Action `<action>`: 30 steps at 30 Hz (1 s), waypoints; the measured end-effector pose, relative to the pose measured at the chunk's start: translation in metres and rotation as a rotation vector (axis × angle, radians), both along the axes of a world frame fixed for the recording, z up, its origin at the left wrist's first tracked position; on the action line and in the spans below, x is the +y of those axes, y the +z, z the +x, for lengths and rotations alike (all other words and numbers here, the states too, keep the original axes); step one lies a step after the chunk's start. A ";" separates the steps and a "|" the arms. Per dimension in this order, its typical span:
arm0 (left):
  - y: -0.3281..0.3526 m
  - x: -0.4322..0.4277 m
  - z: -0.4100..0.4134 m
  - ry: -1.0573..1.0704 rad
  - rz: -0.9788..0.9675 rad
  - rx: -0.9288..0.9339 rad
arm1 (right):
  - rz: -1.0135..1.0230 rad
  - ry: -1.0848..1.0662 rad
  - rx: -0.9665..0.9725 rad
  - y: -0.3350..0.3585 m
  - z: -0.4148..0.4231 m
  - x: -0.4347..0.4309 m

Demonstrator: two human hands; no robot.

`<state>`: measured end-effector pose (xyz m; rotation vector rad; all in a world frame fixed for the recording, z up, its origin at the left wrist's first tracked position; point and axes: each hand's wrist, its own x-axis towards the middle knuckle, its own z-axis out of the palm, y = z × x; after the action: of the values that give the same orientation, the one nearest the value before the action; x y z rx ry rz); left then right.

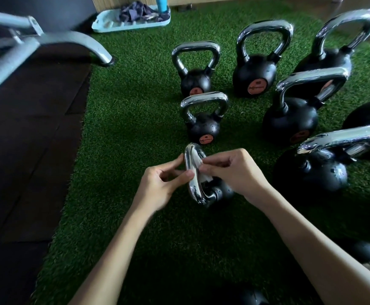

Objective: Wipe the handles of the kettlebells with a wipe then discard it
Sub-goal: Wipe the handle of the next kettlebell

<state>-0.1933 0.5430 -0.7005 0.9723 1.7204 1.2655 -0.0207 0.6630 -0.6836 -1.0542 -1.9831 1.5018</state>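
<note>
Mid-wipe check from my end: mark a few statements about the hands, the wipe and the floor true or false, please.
1. The right hand pinches a white wipe against the chrome handle of the nearest small black kettlebell. True.
2. The left hand lies flat on the floor. False: it holds that chrome handle.
3. The floor under it is bare wood. False: it is green artificial turf.
4. A light blue plastic tray lies at the turf's far edge. True.
</note>
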 end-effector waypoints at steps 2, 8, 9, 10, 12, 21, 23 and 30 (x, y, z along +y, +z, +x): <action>0.001 0.003 0.005 0.015 0.015 -0.033 | 0.038 -0.004 -0.006 0.004 -0.003 0.004; 0.001 0.002 0.000 0.042 -0.010 -0.034 | 0.197 0.131 -0.144 0.001 0.022 -0.026; 0.002 0.000 -0.001 0.046 -0.015 -0.027 | 0.245 0.132 -0.164 -0.001 0.024 -0.030; 0.002 -0.002 -0.001 0.055 -0.020 -0.026 | 0.292 0.137 -0.182 -0.003 0.024 -0.031; 0.003 -0.005 -0.002 0.069 -0.028 -0.024 | 0.371 0.162 -0.206 -0.003 0.022 -0.028; -0.001 -0.005 -0.004 0.091 -0.060 -0.009 | 0.509 0.360 -0.304 -0.005 0.011 -0.017; -0.002 -0.006 -0.005 0.086 -0.063 -0.009 | 0.567 0.378 -0.376 -0.006 0.004 -0.009; -0.003 -0.006 -0.006 0.081 -0.024 -0.023 | 0.529 0.635 -0.677 0.001 -0.017 0.013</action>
<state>-0.1995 0.5374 -0.7031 0.8787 1.7683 1.2993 -0.0376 0.6759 -0.6828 -0.7825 -3.1789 0.7779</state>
